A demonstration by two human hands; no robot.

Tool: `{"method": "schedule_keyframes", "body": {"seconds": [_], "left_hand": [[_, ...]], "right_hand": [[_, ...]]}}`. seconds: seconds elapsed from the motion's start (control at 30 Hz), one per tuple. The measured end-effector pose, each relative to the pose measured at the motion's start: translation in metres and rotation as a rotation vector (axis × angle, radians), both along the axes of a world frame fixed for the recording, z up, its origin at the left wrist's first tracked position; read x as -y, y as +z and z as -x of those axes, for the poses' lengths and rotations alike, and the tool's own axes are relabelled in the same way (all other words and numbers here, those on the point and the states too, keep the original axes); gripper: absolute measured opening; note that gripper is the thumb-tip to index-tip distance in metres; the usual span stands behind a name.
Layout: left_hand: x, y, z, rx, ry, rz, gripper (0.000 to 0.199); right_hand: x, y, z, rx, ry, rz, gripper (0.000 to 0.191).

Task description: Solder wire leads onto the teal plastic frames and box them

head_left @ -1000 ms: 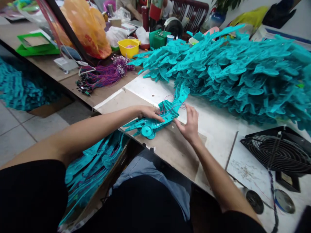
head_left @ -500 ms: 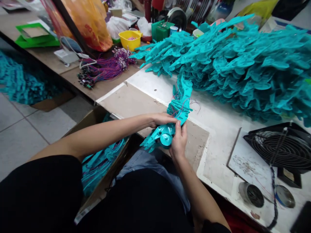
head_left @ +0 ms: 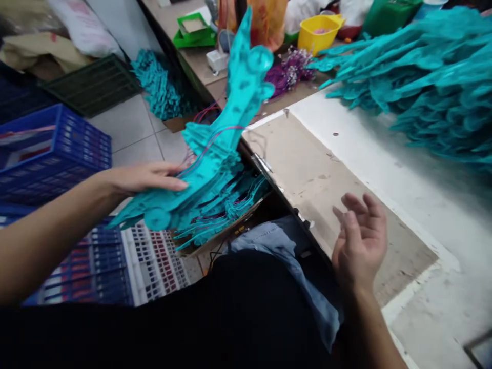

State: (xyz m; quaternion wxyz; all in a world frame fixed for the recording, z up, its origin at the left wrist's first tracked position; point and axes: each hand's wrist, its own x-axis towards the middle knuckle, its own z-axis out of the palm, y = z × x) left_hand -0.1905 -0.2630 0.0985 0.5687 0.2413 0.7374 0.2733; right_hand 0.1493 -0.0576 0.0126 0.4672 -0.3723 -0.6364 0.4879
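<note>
My left hand (head_left: 157, 177) grips a long turquoise plastic part (head_left: 219, 138) near its lower end, thumb on top. The part has round discs at its edges, and thin red and purple wires trail over it. It is held tilted above a cardboard box (head_left: 226, 228) with more turquoise parts (head_left: 234, 202) and wires inside. Over the table's brown board (head_left: 307, 174), my right hand (head_left: 359, 236) is raised, palm up with loosely curled, separated fingers, and holds nothing.
A big heap of turquoise parts (head_left: 426, 87) covers the table's far right. Behind the board lie purple wires (head_left: 294, 72), a yellow tub (head_left: 319, 33) and a green tray (head_left: 195, 32). Blue crates (head_left: 80, 154) and a white crate (head_left: 154, 261) stand on the floor at left.
The turquoise part has moved left off the table, over the box, in my left hand alone. My right hand has let go and opened. The view has turned left.
</note>
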Motion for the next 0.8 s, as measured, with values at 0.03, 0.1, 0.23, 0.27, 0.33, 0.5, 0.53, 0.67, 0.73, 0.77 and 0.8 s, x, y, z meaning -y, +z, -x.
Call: {"method": "schedule_keyframes", "body": {"seconds": [0.03,0.1,0.23,0.27,0.33,0.5,0.53,0.67,0.73,0.77,0.8], "left_hand": [[0.020,-0.005,0.012,-0.032,0.009,0.046,0.082],[0.050,-0.022,0.028,-0.030,0.003,0.133,0.075],[0.063,-0.069,0.040,0.078,-0.054,0.256,0.065],[0.059,-0.082,0.042,0.083,-0.077,0.257,0.065],[0.046,-0.108,0.047,0.062,-0.142,0.232,0.067],[0.011,-0.168,0.065,-0.024,-0.312,0.141,0.068],[0.007,-0.178,0.069,-0.034,-0.330,0.132,0.069],[0.002,-0.212,0.078,-0.075,-0.349,0.113,0.081],[0.006,-0.227,0.074,-0.098,-0.357,0.101,0.087],[0.008,-0.234,0.070,-0.116,-0.362,0.090,0.089],[0.010,-0.239,0.067,-0.138,-0.368,0.079,0.091]], "right_hand": [[-0.005,-0.001,0.003,-0.010,-0.010,-0.010,0.050],[-0.012,-0.003,0.006,-0.048,-0.032,-0.025,0.050],[-0.017,-0.008,0.006,-0.105,-0.074,-0.001,0.050],[-0.017,-0.009,0.005,-0.099,-0.085,0.012,0.050],[-0.018,-0.011,0.001,-0.075,-0.112,0.031,0.051],[-0.020,-0.017,-0.011,-0.036,-0.182,0.031,0.054],[-0.020,-0.018,-0.013,-0.031,-0.195,0.029,0.054],[-0.021,-0.021,-0.017,0.007,-0.218,0.038,0.053],[-0.021,-0.022,-0.015,0.024,-0.212,0.051,0.055],[-0.020,-0.023,-0.014,0.035,-0.205,0.057,0.055],[-0.020,-0.024,-0.012,0.047,-0.198,0.064,0.054]]}}
